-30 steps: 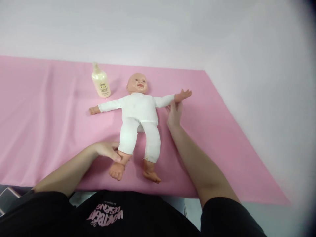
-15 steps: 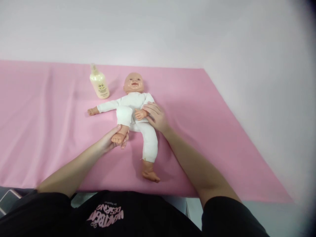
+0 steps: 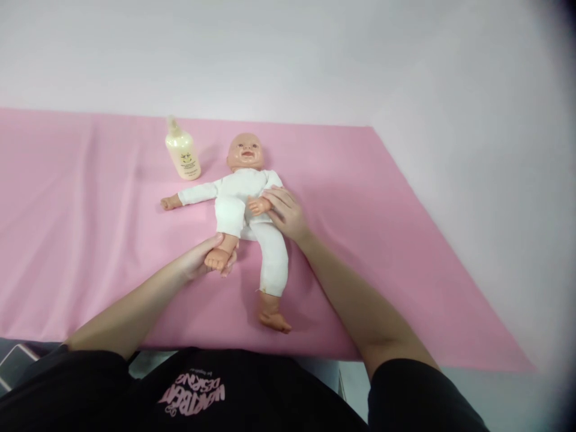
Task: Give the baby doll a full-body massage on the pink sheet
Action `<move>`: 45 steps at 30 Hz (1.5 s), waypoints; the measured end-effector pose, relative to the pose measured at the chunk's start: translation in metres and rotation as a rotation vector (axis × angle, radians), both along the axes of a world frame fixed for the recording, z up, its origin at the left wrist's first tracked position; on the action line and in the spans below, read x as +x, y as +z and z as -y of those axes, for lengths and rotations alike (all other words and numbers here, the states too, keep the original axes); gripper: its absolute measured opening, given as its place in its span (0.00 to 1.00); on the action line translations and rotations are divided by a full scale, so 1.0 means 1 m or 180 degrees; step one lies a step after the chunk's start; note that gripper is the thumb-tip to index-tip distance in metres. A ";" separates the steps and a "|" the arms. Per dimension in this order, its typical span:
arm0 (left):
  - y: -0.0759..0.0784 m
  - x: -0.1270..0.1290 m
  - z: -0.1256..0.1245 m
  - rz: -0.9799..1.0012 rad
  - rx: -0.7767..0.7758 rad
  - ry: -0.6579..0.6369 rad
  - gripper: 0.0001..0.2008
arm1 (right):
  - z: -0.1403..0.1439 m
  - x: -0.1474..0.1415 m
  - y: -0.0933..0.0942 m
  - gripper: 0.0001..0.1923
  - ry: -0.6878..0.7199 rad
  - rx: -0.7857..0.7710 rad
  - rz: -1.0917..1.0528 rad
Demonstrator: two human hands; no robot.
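A baby doll [image 3: 243,189] in a white suit lies face up on a pink cloth [image 3: 81,240]. My left hand [image 3: 201,259] cups the doll's foot [image 3: 218,258] on the left, and that leg is bent up toward its belly. My right hand [image 3: 288,213] holds the doll's arm folded across its body, with the small doll hand [image 3: 257,206] against my fingers. The doll's other arm lies stretched out to the left and its other leg lies straight toward me.
A cream lotion bottle [image 3: 182,151] stands on the cloth just left of the doll's head. The pink cloth ends at a white wall behind and a pale surface [image 3: 495,210] to the right. A dark object [image 3: 13,360] shows at the bottom left corner.
Over the last second my left hand pushed the doll's leg from straight to bent, and my right hand brought its outstretched arm in across the body. Since half a second ago, almost nothing moved.
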State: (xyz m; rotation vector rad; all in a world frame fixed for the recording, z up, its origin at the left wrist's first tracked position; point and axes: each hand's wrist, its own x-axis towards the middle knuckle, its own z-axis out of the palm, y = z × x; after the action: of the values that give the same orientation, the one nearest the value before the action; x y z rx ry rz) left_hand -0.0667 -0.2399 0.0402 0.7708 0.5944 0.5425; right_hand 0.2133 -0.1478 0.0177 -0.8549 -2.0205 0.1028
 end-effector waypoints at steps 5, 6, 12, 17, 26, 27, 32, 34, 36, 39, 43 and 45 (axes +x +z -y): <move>0.014 -0.010 0.007 0.0193 0.0352 -0.1342 0.31 | -0.010 0.010 -0.002 0.26 -0.0482 -0.0459 -0.1543; 0.017 -0.011 0.007 0.0112 0.0412 -0.1570 0.30 | -0.014 0.014 -0.003 0.28 -0.0546 -0.0564 -0.1883; 0.024 -0.008 0.004 -0.0815 0.1161 -0.2351 0.18 | -0.042 0.047 -0.023 0.30 -0.0750 -0.1609 -0.3584; 0.021 -0.005 0.009 -0.1012 0.1415 -0.2352 0.14 | -0.058 0.061 -0.041 0.21 -0.0840 -0.2199 -0.4267; 0.026 -0.009 0.005 -0.1054 0.1343 -0.2226 0.17 | -0.045 0.047 -0.025 0.22 -0.0764 -0.2157 -0.4301; 0.028 -0.009 0.006 -0.0948 0.1234 -0.2188 0.19 | -0.043 0.045 -0.023 0.23 -0.0739 -0.2119 -0.4233; 0.024 -0.013 0.007 -0.0032 0.0465 -0.1795 0.30 | -0.031 0.029 -0.016 0.30 -0.0590 -0.1417 -0.3188; 0.019 -0.015 0.004 0.0257 0.0383 -0.1466 0.31 | -0.025 0.021 -0.015 0.30 -0.0519 -0.0978 -0.2601; 0.017 -0.015 -0.001 0.0424 0.0370 -0.0987 0.32 | -0.018 0.013 -0.014 0.29 -0.0418 -0.0693 -0.2109; 0.018 -0.012 -0.007 0.0463 0.0099 -0.0283 0.30 | -0.007 0.005 -0.010 0.24 -0.0122 -0.0435 -0.1214; 0.020 -0.006 -0.009 0.0318 -0.0251 0.0222 0.25 | 0.002 0.003 -0.001 0.19 0.0260 0.0002 -0.0157; 0.017 -0.003 -0.009 0.0230 -0.0342 0.0332 0.24 | 0.004 0.003 0.003 0.18 0.0236 0.0073 0.0166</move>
State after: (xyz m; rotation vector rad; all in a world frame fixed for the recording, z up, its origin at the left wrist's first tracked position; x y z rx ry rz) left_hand -0.0696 -0.2308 0.0576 0.6185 0.5942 0.6268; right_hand 0.2164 -0.1516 0.0207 -0.7757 -2.0988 0.0997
